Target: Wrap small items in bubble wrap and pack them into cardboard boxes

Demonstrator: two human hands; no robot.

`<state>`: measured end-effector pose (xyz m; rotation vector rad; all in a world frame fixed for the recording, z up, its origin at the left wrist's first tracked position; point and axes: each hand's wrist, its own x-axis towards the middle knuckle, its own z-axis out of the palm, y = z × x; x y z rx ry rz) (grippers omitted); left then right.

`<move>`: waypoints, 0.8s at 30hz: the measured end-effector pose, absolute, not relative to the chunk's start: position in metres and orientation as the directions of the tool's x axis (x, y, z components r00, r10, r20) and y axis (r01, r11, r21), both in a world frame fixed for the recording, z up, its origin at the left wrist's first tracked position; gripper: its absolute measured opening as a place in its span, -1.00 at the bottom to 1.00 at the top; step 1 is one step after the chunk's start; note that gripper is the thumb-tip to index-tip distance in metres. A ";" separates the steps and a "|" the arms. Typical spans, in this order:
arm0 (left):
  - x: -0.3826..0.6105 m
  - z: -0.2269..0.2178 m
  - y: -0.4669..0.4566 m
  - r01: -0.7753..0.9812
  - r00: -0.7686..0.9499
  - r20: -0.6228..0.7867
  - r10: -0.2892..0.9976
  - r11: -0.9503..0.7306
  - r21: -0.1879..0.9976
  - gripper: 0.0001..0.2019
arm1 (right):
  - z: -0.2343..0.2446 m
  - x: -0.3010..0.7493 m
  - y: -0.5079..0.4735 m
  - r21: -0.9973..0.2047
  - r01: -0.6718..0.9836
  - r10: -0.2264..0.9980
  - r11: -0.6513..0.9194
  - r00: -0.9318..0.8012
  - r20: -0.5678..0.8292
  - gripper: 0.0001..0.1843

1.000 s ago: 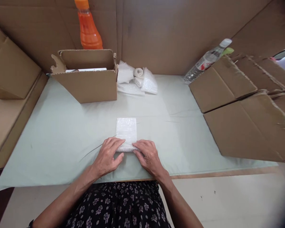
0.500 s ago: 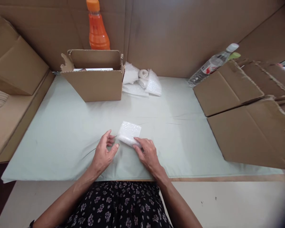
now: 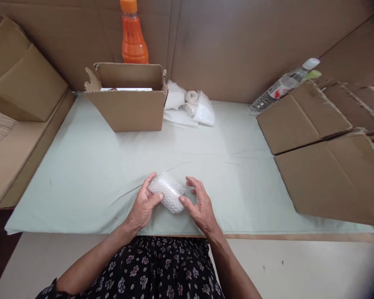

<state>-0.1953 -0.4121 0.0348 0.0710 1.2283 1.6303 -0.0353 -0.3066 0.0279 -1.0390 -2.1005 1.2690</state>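
A small piece of clear bubble wrap, partly rolled or folded over, is between my two hands near the front edge of the table. My left hand grips its left end, thumb on top and fingers behind. On the other side, the thumb of my right hand rests against the wrap's right end, while the fingers are spread and stand off it. Whether anything lies inside the wrap I cannot tell.
A cardboard box with white items inside stands at the back, before an orange bottle. Beside it lie rolls and sheets of bubble wrap. A water bottle leans near cardboard boxes on the right. More cardboard stands left.
The wrap has come nearer to me and turned over or folded. My left hand has moved in and taken hold of it; my right fingers have spread away from it.
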 end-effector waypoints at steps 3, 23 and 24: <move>-0.192 0.034 -0.411 -0.680 -0.483 -0.480 0.732 0.031 0.732 -0.09 | 0.024 -0.039 -0.306 -0.968 0.251 0.705 0.016 -0.689 -0.167 -0.33; -0.395 0.127 -0.304 0.946 -0.321 0.794 0.516 0.139 0.292 -0.44 | 0.152 -0.109 -0.187 -0.797 0.213 0.749 0.566 -0.537 0.388 -0.65; -0.401 0.126 -0.297 0.951 -0.308 0.792 0.527 0.149 0.270 -0.44 | 0.168 -0.126 -0.177 -0.735 0.218 0.708 0.642 -0.536 0.460 -0.65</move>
